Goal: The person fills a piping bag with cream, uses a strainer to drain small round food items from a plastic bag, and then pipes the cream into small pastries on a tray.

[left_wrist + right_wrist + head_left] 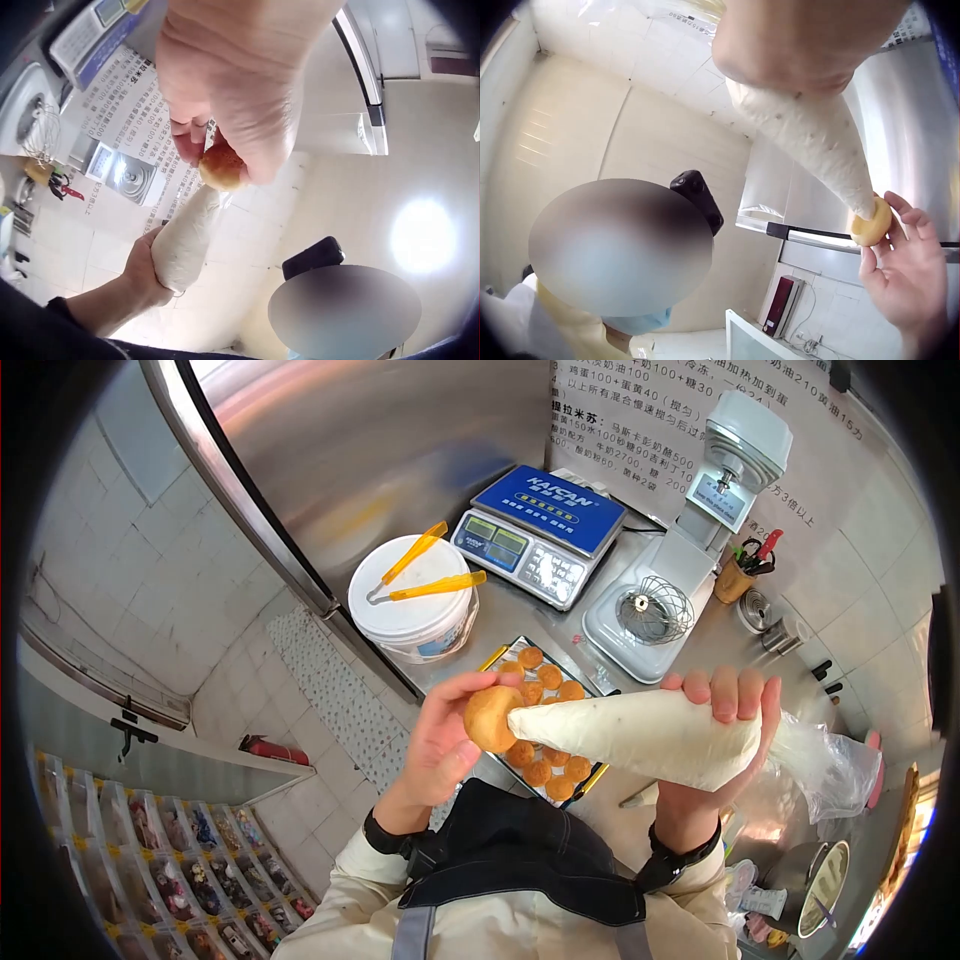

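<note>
My left hand (pixel 437 745) holds a round golden pastry (pixel 490 719) between thumb and fingers, above a tray (pixel 529 784) of similar pastries. My right hand (pixel 728 710) grips the wide end of a full piping bag (pixel 630 732) of pale cream, whose narrow tip meets the pastry's side. In the left wrist view the bag (pixel 184 240) reaches the pastry (pixel 222 166) from below. The right wrist view shows the tip against the pastry (pixel 873 223), with the left hand (pixel 907 270) around its far side; whether the tip is inside cannot be told.
A white lidded bucket (pixel 411 592) with yellow-handled tongs (pixel 437 586) stands behind the tray, beside a blue-topped scale (pixel 548 510). A mixer (pixel 640 600) with a whisk is at the back right. Clear plastic (pixel 838 765) and a metal pot (pixel 815 885) lie to the right.
</note>
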A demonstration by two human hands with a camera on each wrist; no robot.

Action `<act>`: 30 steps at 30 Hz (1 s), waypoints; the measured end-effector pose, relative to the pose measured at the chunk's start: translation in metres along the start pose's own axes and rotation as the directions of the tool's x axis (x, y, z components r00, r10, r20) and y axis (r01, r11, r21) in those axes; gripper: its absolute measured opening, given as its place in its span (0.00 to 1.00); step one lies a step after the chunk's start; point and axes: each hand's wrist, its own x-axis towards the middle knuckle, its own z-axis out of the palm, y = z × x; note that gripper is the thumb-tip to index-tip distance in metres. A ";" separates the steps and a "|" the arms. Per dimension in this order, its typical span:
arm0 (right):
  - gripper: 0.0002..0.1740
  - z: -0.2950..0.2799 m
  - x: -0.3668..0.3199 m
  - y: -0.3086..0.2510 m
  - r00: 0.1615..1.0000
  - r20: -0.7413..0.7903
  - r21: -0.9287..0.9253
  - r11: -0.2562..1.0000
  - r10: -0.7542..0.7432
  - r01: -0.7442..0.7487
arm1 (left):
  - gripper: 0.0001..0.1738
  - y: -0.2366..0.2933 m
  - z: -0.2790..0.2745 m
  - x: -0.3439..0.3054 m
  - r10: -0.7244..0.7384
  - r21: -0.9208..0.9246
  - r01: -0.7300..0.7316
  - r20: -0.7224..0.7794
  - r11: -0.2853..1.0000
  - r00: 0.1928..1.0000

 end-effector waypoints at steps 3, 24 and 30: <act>0.23 -0.001 0.002 -0.001 0.999 -0.039 0.005 1.000 0.009 -0.009 | 0.32 0.000 0.001 0.003 0.056 0.155 -0.048 -0.044 0.987 0.997; 0.21 -0.016 0.012 -0.005 0.999 -0.043 -0.018 0.999 0.031 -0.031 | 0.28 -0.001 -0.004 0.014 0.158 0.167 -0.177 0.122 0.970 0.980; 0.21 -0.016 0.013 -0.008 0.999 -0.051 -0.076 0.997 0.003 -0.007 | 0.29 -0.008 -0.008 0.012 0.236 0.411 -0.292 0.183 0.863 0.954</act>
